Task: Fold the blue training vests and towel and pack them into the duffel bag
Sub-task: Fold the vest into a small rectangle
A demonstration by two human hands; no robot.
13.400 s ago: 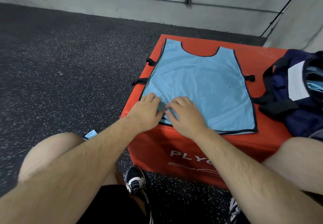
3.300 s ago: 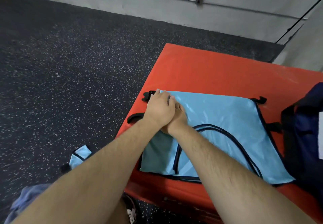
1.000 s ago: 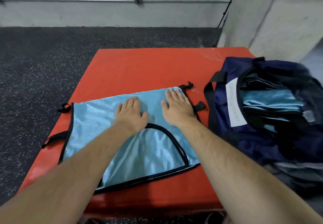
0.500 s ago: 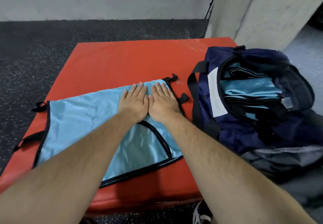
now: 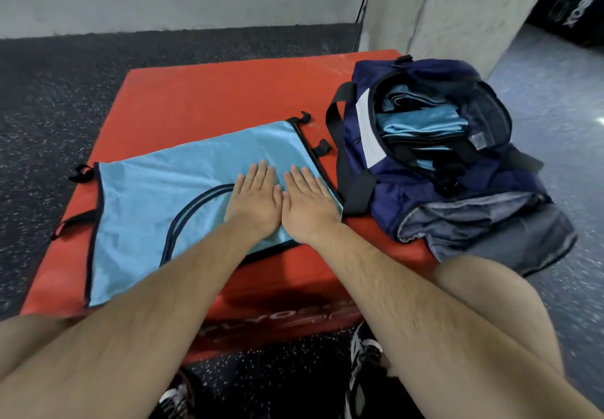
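Two flat palms on the folded vest

Head view: the left hand (image 5: 253, 204) and right hand (image 5: 309, 208) lie side by side with thumbs touching. Their fingers are straight and grip nothing — both press on the right end of the blue training vest (image 5: 147, 209). The vest lies folded on the red plyo box (image 5: 212, 98), with a black-trimmed curve showing left of the left hand and black side straps sticking out at both ends. Just beside it on the right, the navy duffel bag (image 5: 415, 199) sits unzipped at the box's right edge — folded blue vests (image 5: 421, 121) are stacked inside. Speckled dark floor (image 5: 49, 92) surrounds the box.
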